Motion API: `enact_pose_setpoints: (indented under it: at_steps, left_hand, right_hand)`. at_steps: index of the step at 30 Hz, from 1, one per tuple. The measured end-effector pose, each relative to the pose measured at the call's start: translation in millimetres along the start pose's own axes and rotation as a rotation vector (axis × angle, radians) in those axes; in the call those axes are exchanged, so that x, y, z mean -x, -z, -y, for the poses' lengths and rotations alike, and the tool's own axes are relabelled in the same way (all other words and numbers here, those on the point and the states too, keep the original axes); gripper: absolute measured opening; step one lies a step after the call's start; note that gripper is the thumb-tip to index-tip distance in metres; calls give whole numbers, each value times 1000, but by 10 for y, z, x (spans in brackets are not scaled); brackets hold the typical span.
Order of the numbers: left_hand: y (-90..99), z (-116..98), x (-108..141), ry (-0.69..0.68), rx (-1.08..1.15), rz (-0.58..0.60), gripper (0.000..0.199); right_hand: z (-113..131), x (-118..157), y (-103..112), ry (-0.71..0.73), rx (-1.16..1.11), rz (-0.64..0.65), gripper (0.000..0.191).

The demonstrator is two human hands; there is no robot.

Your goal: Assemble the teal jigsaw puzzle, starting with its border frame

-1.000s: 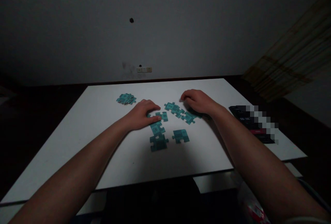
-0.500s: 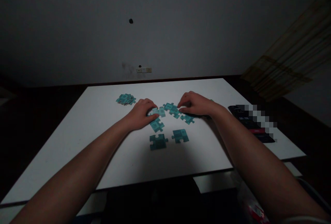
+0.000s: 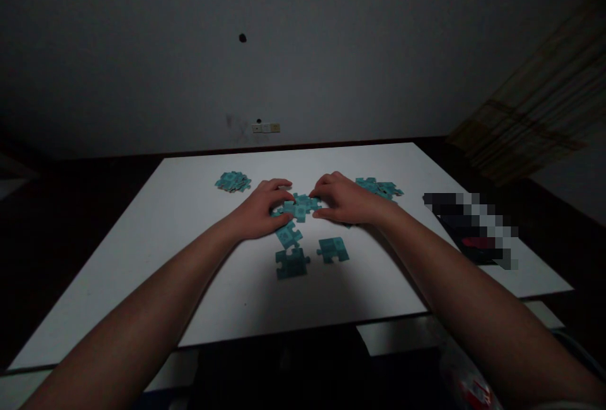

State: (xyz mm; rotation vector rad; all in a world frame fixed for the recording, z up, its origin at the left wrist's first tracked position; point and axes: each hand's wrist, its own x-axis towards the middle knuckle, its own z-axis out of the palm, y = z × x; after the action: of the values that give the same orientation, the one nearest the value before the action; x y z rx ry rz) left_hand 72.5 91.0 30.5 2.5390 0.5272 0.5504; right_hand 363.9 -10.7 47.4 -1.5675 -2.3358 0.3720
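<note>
Teal jigsaw puzzle pieces lie on a white table. My left hand (image 3: 265, 209) has its thumb and fingers closed around the left side of a puzzle piece (image 3: 299, 211). From the other side, my right hand (image 3: 343, 200) pinches the edge of another puzzle piece (image 3: 312, 202), and the two pieces touch or overlap between my hands. Just below my left thumb lies a loose piece (image 3: 288, 234). Closer to me are a darker piece (image 3: 292, 263) and a separate piece (image 3: 332, 250). My right hand mostly covers one more piece.
A heap of teal pieces (image 3: 233, 181) sits at the back left of the white table (image 3: 142, 252). Another heap (image 3: 381, 188) lies behind my right hand. On the right is a dark flat item (image 3: 466, 230), partly pixelated. A wall with sockets (image 3: 266, 128) stands behind.
My right hand has moved left, bringing its puzzle piece against the one at my left hand. The heap behind my right hand has come into view. The whole view has shifted slightly.
</note>
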Motion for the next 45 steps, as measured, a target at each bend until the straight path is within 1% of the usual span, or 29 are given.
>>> enact_pose_setpoints:
  at_steps: [3,5,8,11,14,16,17,19,21,24,27,29,32,33,35,37,39,40,41,42,44,45]
  left_hand:
    - [-10,7,-11,-17,13,50,37]
    - [-14,8,-22,-21,27,52,37]
    - [-6,-9,-35,-24,40,38,37]
    - [16,-51,-40,-18,55,40,35]
    - [40,-103,-42,-7,82,50,33]
    - [50,-130,-43,-6,100,61,31]
    - [51,-138,-43,-9,107,65,30]
    - [45,-139,-39,-17,117,68,29]
    - [27,-121,-33,-4,121,49,34]
    - [-15,-76,-24,78,163,-47,51]
    - [-71,-54,-31,158,296,-129,62]
    - [-116,-59,-47,188,396,-147,62]
    - [-157,-60,-77,232,504,-178,52]
    - [-150,-47,-84,257,528,-212,48]
    - [-84,13,-89,314,565,-325,43]
    - [49,122,-77,361,555,-488,41]
    - [219,271,-44,401,446,-680,40]
    - [302,353,-20,434,342,-761,41]
    - [375,438,7,479,237,-824,41]
    - [434,521,36,530,156,-854,40]
    - [499,673,95,634,68,-868,35]
    - [508,737,121,666,64,-833,30]
  right_hand:
    - [10,19,34,-42,-56,13,36]
    - [1,49,80,-97,-94,28,33]
    - [-35,97,152,-169,-148,58,36]
    - [-91,123,183,-191,-231,44,42]
    - [-165,114,162,-204,-351,-23,52]
    - [-224,93,133,-219,-439,-95,57]
    - [-254,79,118,-226,-482,-137,55]
    - [-301,47,94,-238,-559,-215,47]
    - [-312,14,77,-252,-634,-263,38]
    - [-228,-34,45,-279,-738,-298,34]
    - [-47,-85,-22,-273,-793,-282,35]
    - [67,-117,-69,-240,-818,-255,36]
    - [114,-126,-58,-180,-848,-226,33]
    - [83,-109,-20,-163,-818,-218,31]
    - [-40,-43,104,-153,-633,-197,29]
    - [-203,57,260,-181,-345,-150,24]
    - [-349,172,406,-214,-172,-54,19]
    - [-401,229,466,-219,-145,-1,21]
    - [-436,282,516,-218,-146,49,27]
    - [-456,329,553,-212,-158,91,37]
    - [-460,397,589,-193,-176,156,61]
    - [-451,414,588,-182,-174,179,72]
